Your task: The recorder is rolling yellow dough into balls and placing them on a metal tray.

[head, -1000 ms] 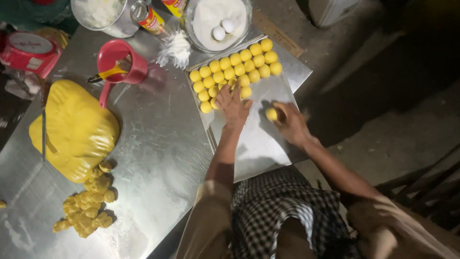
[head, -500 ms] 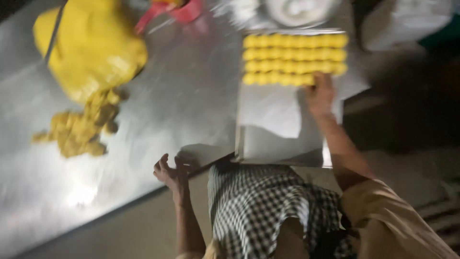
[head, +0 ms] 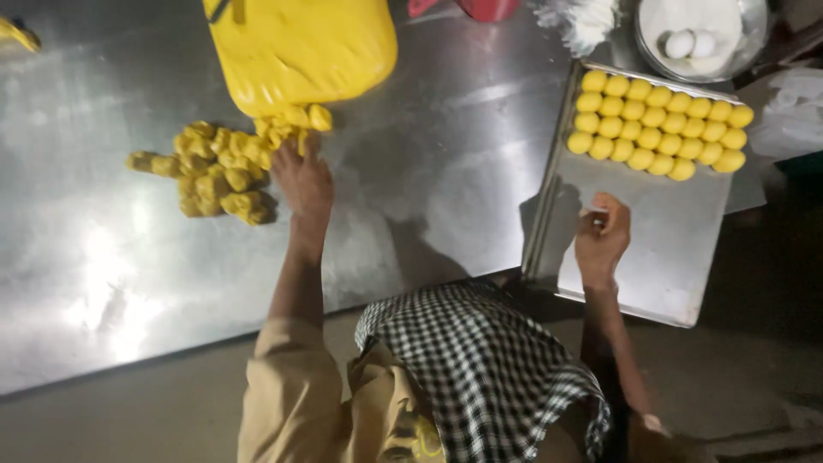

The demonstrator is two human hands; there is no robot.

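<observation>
On the steel table [head: 429, 197], left of centre, a heap of small yellow dough pieces [head: 214, 167], lumpy, uneven, the heap running left-right below the big dough block [head: 300, 47]. Left hand [head: 302, 178] rests at its right edge, fingers loosely spread, grip unclear. Right hand [head: 602, 233] curled, empty-looking, over the tray [head: 660, 249] with rows of dough balls [head: 656, 120]. Dim room.

We see the yellow dough block [head: 300, 47] cut off by the top edge, the red jug [head: 480, 9] beside it too; our left hand's [head: 302, 182] fingertips hide among dough pieces [head: 219, 167].
</observation>
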